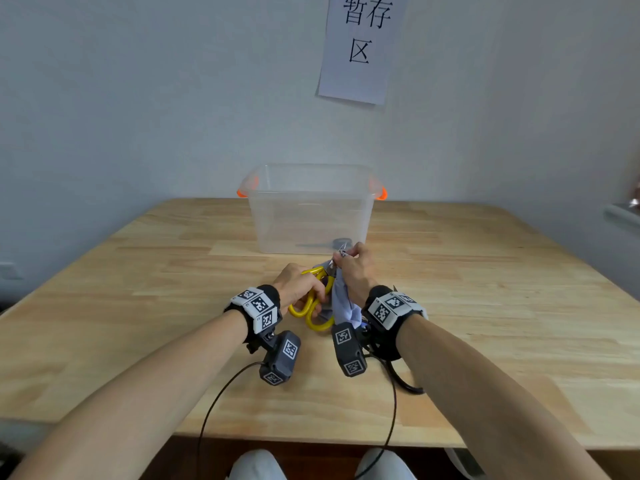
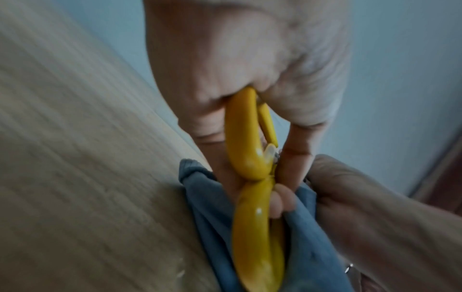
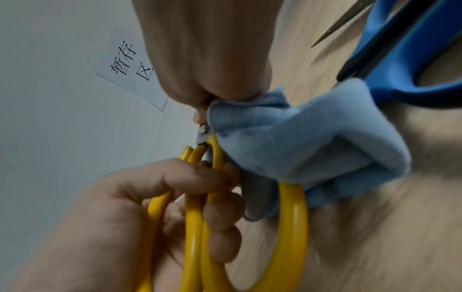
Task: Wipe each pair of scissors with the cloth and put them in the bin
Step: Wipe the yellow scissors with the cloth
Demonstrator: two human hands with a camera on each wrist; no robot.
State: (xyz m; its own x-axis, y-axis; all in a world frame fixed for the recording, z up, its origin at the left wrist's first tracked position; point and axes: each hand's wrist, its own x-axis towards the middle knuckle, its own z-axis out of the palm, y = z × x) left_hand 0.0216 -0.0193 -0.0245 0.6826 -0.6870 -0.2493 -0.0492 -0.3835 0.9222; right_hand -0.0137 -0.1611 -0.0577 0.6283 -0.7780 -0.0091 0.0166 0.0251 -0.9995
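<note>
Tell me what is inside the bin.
Through the clear bin wall, one dark pair of scissors lies on the bottom. The right hand covers its near right corner, so anything there is hidden.

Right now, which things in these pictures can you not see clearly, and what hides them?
- Yellow scissors blades: head view, covered by the cloth and the right hand.
- Dark scissors in the bin: head view, hazy through the plastic wall.
- Blue scissors: right wrist view, cut off by the frame edge.
- Left hand: left wrist view, blurred.
</note>
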